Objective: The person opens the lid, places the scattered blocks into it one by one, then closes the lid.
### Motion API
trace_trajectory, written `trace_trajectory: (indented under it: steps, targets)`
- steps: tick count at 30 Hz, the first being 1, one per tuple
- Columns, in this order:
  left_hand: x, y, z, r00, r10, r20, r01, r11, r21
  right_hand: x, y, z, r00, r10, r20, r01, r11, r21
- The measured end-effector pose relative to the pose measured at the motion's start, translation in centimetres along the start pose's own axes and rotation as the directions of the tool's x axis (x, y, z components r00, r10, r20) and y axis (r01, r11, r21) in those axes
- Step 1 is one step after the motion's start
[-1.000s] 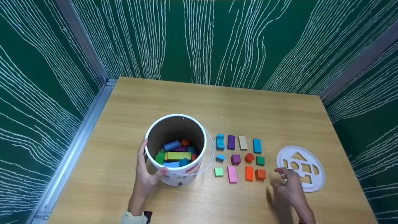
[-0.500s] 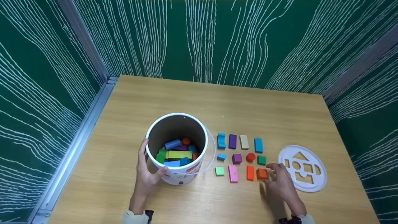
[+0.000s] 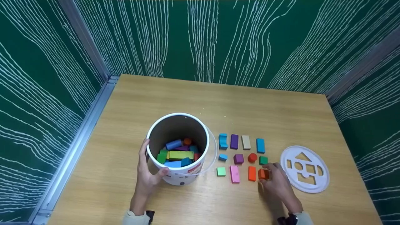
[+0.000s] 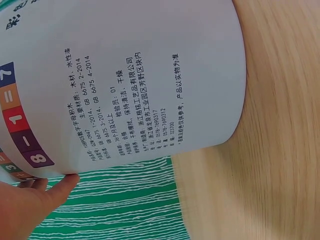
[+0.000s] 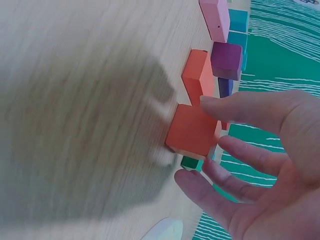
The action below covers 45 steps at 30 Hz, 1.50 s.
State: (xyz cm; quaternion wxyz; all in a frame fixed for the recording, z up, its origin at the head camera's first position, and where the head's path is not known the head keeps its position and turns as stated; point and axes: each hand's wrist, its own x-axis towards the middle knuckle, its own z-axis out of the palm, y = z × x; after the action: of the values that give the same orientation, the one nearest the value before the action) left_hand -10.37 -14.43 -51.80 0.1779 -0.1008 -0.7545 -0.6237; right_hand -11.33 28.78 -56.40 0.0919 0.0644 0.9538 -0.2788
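My left hand holds the side of a white bucket, its thumb at the front below the rim and its fingers along the left wall. Several coloured blocks lie inside, among them a long yellow-green block and a blue cylinder. At the right, my right hand reaches around an orange cube on the table. In the right wrist view, the thumb overlaps one edge of the cube and the fingers spread along its other side. A red-orange block lies just left of the cube.
Several more blocks form rows between bucket and right hand, including a pink block, a purple cube, a red cylinder and a green cube. A white lid with shaped cutouts lies at the right. Green walls surround the table.
My right hand has moved left from beside the lid to the orange cube, its fingers now around it. My left hand and the bucket have kept their places.
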Motion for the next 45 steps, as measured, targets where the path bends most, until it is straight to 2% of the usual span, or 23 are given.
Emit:
trace_trajectory:
  steps: [8,15,22,35,43,45]
  targets:
    - [0.0,0.1,0.1,1.0,-0.017,0.001,0.017,1.0,0.023,0.2,0.0,0.2,0.999,-0.033,0.001,0.033,0.999,0.009]
    - [-0.1,0.0,0.2,1.0,0.004,-0.009,-0.004,1.0,-0.005,0.4,0.3,0.2,0.996,-0.086,-0.032,0.086,0.996,0.0]
    - [-0.1,-0.1,0.1,1.0,-0.007,-0.008,0.007,1.0,0.005,-0.1,0.0,-0.2,0.998,-0.059,-0.013,0.059,0.998,-0.004]
    - [0.0,-0.4,0.2,1.0,-0.006,-0.011,0.006,1.0,0.007,-2.3,-0.5,-0.7,0.999,0.017,0.037,-0.017,1.0,-0.015]
    - [0.0,-0.3,0.1,1.0,-0.02,-0.018,0.02,1.0,0.016,-3.4,-0.8,-0.4,0.999,-0.031,-0.008,0.03,0.999,-0.013]
    - [0.0,-0.3,0.1,1.0,-0.015,-0.015,0.015,1.0,0.018,-3.7,-1.1,-0.3,1.0,-0.021,0.006,0.021,1.0,-0.009]
